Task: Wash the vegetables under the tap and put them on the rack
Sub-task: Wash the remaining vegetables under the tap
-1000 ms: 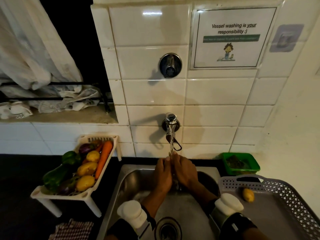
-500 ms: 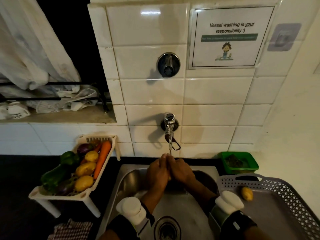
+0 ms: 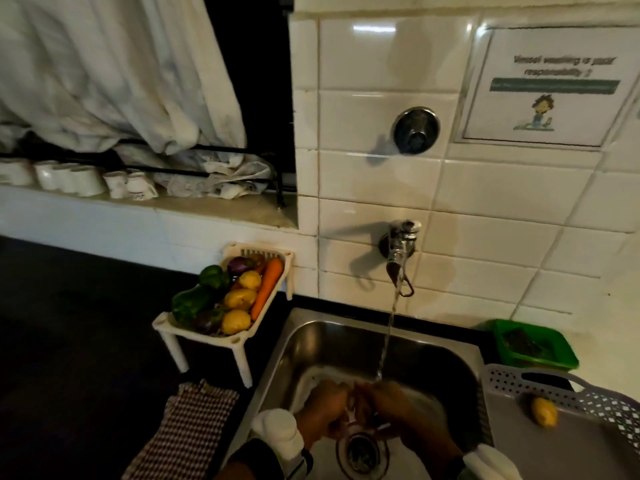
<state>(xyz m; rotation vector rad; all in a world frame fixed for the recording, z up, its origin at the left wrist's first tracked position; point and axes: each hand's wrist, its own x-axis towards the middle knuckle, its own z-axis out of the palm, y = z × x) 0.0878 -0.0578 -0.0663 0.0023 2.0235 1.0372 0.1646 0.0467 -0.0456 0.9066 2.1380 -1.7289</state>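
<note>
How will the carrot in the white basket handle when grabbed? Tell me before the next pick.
The carrot looks stiff, so it should lift as one piece. It leans on piled potatoes, so pulling it may shift them. Long and round, it will probably roll in the grey tray, and may be slippery once wet.

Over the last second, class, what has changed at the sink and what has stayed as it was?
Both hands, left hand and right hand, have dropped from just below the tap to low in the sink, near the drain, together under the running water. What they hold is hidden. The rack of vegetables and the potato in the grey basket stayed put.
</note>
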